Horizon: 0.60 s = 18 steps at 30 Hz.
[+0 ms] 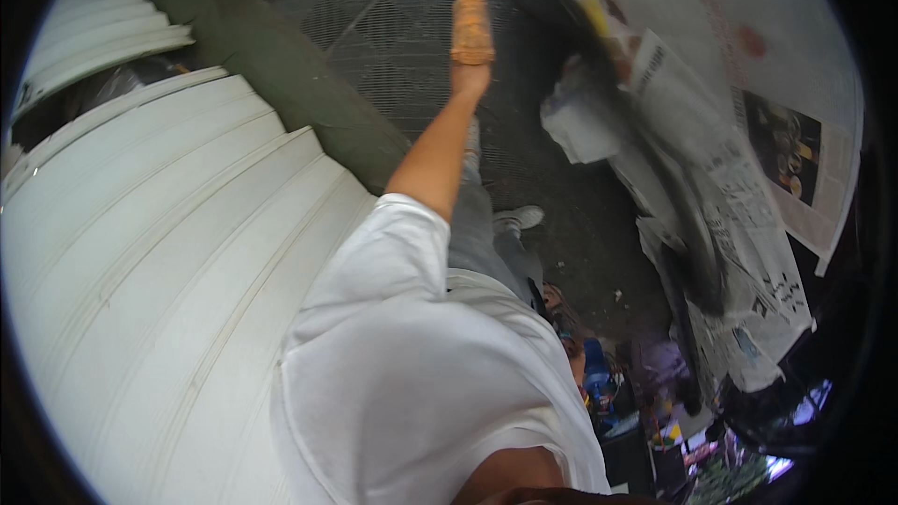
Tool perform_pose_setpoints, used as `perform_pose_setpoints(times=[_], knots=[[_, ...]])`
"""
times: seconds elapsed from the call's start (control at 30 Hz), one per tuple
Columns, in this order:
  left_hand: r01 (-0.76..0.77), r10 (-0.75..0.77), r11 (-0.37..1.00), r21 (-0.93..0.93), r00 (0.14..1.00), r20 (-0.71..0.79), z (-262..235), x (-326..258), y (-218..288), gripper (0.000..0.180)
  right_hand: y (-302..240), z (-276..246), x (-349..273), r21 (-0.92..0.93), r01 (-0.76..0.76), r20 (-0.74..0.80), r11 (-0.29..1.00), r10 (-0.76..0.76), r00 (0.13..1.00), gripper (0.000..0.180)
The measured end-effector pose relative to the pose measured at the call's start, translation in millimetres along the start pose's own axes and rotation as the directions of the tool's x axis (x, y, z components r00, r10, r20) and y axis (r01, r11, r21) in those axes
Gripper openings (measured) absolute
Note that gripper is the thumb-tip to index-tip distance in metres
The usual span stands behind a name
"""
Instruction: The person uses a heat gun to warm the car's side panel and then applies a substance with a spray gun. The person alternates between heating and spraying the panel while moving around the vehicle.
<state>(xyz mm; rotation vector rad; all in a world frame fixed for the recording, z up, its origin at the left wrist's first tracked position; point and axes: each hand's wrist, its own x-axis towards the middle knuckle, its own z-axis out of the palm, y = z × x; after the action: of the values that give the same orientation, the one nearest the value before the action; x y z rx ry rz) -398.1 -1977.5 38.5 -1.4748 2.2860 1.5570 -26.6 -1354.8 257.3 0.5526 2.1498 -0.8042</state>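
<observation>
White ribbed shutter [140,252] fills the left of the frame; newspaper [739,159] sheets lie over a curved body at the right, with a dark mesh floor [393,37] between them at top centre. The left hand [471,28], in an orange glove, is stretched out over that floor, fingers straight and clasping nothing. This reads as a free reach, so any contact would call for further extension. The right hand, at lower centre, is hidden behind the torso, so its grip cannot be told.

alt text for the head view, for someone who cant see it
Seen from above, a person in a white t-shirt swings out an arm with an orange-gloved hand over dark mesh flooring, between a white ribbed shutter and a newspaper-covered vehicle.
</observation>
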Motion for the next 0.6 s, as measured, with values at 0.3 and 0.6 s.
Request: perform_pose_setpoints(times=[0.3,0.6], knots=[[-0.181,-0.01,0.955,0.233,0.768,0.64,-7,-55,-59,0.049,-97,-4,5,-0.148,-0.066,-0.073,0.987,0.056,0.996,0.04],[0.08,-0.026,0.993,-0.086,0.865,0.501,-40,10,-21,0.062,-121,-13,0,-0.208,-0.024,-0.093,0.978,0.005,0.996,0.043]])
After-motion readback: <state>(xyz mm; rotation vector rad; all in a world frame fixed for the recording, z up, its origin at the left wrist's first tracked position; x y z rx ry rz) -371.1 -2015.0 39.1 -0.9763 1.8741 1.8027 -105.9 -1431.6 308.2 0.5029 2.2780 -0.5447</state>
